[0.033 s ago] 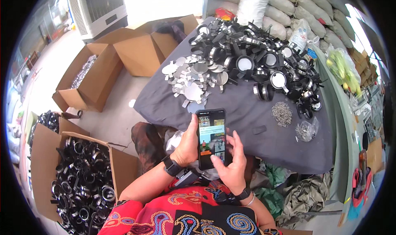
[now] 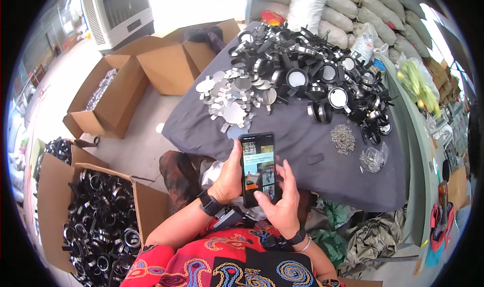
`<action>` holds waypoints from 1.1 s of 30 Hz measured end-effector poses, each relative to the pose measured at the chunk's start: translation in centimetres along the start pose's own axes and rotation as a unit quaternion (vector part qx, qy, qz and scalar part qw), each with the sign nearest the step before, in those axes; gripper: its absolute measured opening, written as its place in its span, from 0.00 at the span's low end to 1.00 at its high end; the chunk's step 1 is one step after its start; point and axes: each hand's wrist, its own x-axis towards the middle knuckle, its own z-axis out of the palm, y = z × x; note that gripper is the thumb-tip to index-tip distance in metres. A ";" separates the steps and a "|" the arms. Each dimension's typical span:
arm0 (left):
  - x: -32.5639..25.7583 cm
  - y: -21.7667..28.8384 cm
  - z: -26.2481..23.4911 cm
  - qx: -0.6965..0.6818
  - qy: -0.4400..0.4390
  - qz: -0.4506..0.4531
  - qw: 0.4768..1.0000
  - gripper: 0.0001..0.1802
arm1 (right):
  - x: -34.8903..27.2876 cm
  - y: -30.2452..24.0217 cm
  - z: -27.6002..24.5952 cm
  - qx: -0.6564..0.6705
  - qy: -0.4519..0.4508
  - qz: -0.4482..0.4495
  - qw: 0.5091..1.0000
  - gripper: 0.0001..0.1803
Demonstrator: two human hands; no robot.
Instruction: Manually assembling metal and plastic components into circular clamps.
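A black smartphone [image 2: 258, 170] with a lit screen is held upright in front of me, just beyond my lap. My left hand [image 2: 229, 175] grips it from the left side, thumb along its edge. My right hand [image 2: 281, 201] is at its lower right. The right thumb lies over the lower screen, while the other fingers are spread beside the right edge. On the grey-covered table [image 2: 297, 131] past the phone lie a heap of black-and-metal ring parts [image 2: 315, 68] and a pile of flat silver discs with tabs [image 2: 234, 100].
Small metal pins [image 2: 343, 139] lie on the table's right, near a clear bag of pins [image 2: 374, 159]. A carton of black rings [image 2: 101, 221] stands at lower left. Further cartons [image 2: 169, 68] stand behind, with an air cooler [image 2: 118, 15]. Stacked sacks [image 2: 343, 15] line the back.
The view has shifted very slightly, moving the table and cartons a little left in the picture. My right thumb has moved slightly left on the screen; both hands otherwise keep their places.
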 end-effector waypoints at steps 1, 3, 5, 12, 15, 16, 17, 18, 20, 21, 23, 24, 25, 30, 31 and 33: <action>0.2 0.1 0.5 -0.009 -0.010 -0.005 1.000 0.41 | 0.2 -0.4 -0.3 -0.038 -0.007 -0.011 0.999 0.50; 0.7 0.0 1.3 0.016 0.000 0.003 1.000 0.41 | 0.6 -1.5 -1.1 -0.112 -0.025 -0.027 0.993 0.55; 1.3 -0.2 2.7 0.041 0.001 0.015 0.999 0.40 | 0.7 -1.8 -1.6 -0.173 -0.049 -0.025 0.983 0.59; 1.8 -0.7 6.9 0.141 -0.022 0.017 0.990 0.37 | 0.4 -1.6 -3.8 -0.176 0.061 -0.033 0.982 0.55; 1.8 -0.8 6.5 0.273 -0.126 0.026 0.953 0.40 | -0.4 -0.7 -8.0 -0.206 0.163 0.009 0.965 0.52; 2.0 -0.7 6.0 0.274 -0.154 0.017 0.949 0.40 | -0.9 -0.2 -10.1 -0.214 0.197 0.027 0.956 0.51; 1.7 -0.3 5.0 0.259 -0.161 -0.001 0.953 0.39 | -1.0 -0.3 -12.2 -0.216 0.233 0.071 0.945 0.51; 1.2 0.2 3.9 0.246 -0.157 -0.015 0.956 0.38 | -1.0 0.7 -14.4 -0.208 0.263 0.077 0.939 0.50; 1.1 1.3 1.6 0.257 -0.138 -0.021 0.956 0.38 | -1.0 1.6 -19.2 -0.307 0.310 0.158 0.886 0.46; 0.8 1.8 0.1 0.266 -0.121 -0.028 0.956 0.38 | -0.9 2.5 -21.7 -0.232 0.348 0.160 0.894 0.45; 1.6 2.8 -1.7 0.242 -0.101 -0.004 0.965 0.35 | -1.6 3.6 -26.9 -0.308 0.360 0.232 0.849 0.45; 1.6 3.7 -2.4 0.238 -0.091 0.011 0.967 0.34 | -2.4 5.4 -29.3 -0.427 0.371 0.216 0.796 0.44; 1.5 4.7 -2.7 0.239 -0.094 0.025 0.966 0.32 | -4.2 7.7 -33.3 -0.444 0.364 0.212 0.791 0.44; -4.8 10.3 -6.7 0.248 0.063 0.135 0.957 0.24 | -2.0 12.6 -37.0 -0.477 0.244 0.286 0.794 0.43; -6.5 11.1 -7.4 0.261 0.109 0.154 0.947 0.22 | -2.6 14.4 -38.9 -0.597 0.199 0.194 0.753 0.40; -8.9 12.3 -9.6 0.283 0.209 0.183 0.918 0.19 | -2.4 14.1 -39.8 -0.606 0.119 0.281 0.735 0.34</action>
